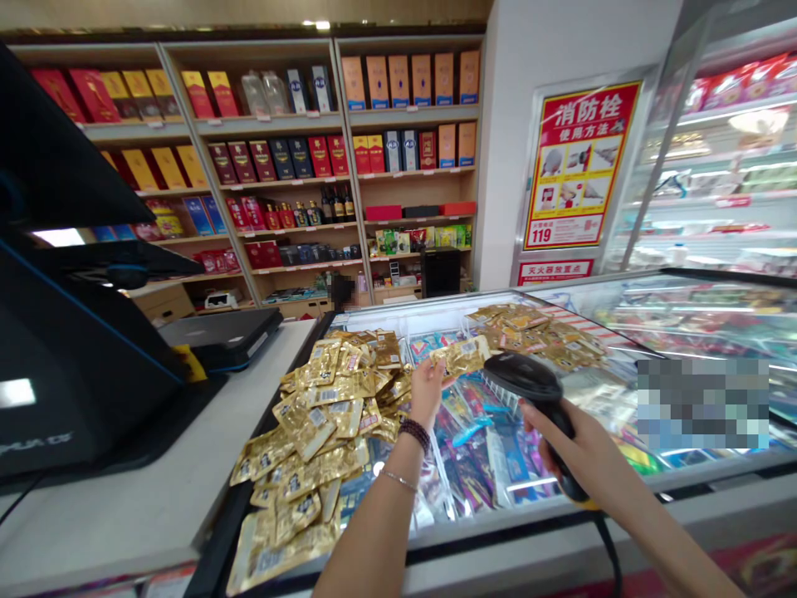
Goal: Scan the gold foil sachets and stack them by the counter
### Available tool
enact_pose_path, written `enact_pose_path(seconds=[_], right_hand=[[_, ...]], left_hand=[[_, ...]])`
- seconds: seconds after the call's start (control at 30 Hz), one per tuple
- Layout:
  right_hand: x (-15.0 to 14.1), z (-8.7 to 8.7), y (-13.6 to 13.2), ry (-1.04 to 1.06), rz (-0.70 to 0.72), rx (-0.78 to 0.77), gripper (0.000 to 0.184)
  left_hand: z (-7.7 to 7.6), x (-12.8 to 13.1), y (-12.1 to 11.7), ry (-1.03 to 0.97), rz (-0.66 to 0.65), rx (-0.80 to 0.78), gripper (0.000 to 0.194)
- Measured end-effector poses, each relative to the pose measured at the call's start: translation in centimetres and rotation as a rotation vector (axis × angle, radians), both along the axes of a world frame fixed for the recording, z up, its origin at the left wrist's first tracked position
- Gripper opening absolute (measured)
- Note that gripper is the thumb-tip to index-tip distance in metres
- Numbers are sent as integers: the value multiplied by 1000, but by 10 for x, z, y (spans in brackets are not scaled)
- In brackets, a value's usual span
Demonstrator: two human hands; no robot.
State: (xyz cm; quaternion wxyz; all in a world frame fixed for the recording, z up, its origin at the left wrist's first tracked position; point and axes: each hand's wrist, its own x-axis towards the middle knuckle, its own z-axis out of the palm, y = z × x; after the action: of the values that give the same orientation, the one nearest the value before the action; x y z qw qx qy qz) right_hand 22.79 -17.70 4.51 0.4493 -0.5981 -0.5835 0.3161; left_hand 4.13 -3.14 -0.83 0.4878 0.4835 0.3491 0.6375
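Observation:
My left hand (427, 389) holds up a small gold foil packet (464, 355) over the glass lid of a chest freezer (473, 448). My right hand (576, 453) is wrapped round the grip of a black handheld barcode scanner (529, 384), whose head sits just right of the packet. A big heap of the same gold packets (324, 415) lies on the glass to the left of my left hand. A second, smaller heap of gold packets (539, 332) lies farther back on the right. My left wrist wears a dark bead bracelet and a thin chain.
A black till terminal (68, 349) and a flat black device (217, 336) stand on the white counter (124, 507) at left. Shelves of boxed goods and bottles (280, 158) fill the back wall. A red fire-hydrant poster (582, 166) and a refrigerated display (716, 158) are at right.

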Motion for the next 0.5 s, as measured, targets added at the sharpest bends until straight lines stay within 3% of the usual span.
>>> enact_pose_path(seconds=[0.23, 0.5], right_hand=[[-5, 3, -4, 39, -34, 19, 45], [-14, 8, -7, 112, -65, 44, 44]], left_hand=[[-3, -2, 2, -30, 2, 9, 53], [-6, -1, 4, -30, -2, -9, 44]])
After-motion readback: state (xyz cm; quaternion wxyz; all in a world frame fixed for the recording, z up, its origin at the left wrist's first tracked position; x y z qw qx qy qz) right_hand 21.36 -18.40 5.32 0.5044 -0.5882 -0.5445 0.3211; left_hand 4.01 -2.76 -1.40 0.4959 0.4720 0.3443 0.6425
